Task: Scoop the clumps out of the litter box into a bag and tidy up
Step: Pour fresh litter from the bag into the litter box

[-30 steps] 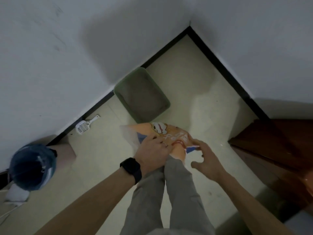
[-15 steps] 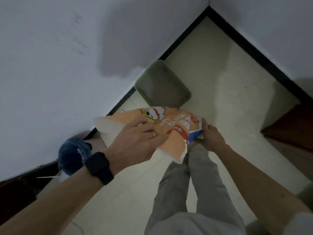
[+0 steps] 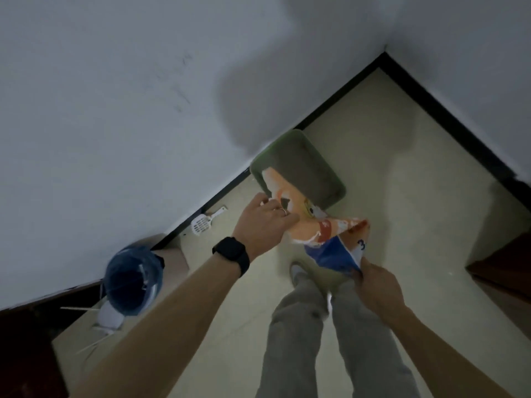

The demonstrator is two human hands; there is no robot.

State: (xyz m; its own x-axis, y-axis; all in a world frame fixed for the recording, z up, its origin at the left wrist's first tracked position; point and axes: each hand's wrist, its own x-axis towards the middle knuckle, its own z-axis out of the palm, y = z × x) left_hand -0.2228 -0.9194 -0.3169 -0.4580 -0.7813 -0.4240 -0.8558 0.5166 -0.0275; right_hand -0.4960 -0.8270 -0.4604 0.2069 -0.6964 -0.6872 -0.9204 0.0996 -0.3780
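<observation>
I hold an orange and blue printed bag (image 3: 321,231) in front of me, above the floor. My left hand (image 3: 265,222) grips its upper orange end, which overlaps the near corner of the litter box. My right hand (image 3: 376,285) pinches its lower blue corner. The green litter box (image 3: 313,156) with grey litter sits on the floor against the white wall, just beyond the bag. A white slotted scoop (image 3: 205,222) lies on the floor by the baseboard, left of my left hand.
A blue water bottle (image 3: 130,281) stands on a dispenser at the lower left by the wall. Dark wooden furniture (image 3: 505,265) is at the right edge. My legs and one shoe (image 3: 297,272) are below the bag. Pale floor tiles stretch toward the room corner.
The bag went from lying crosswise to tilted, its upper end toward the litter box. My right hand dropped lower with the blue corner. The scoop came back into view.
</observation>
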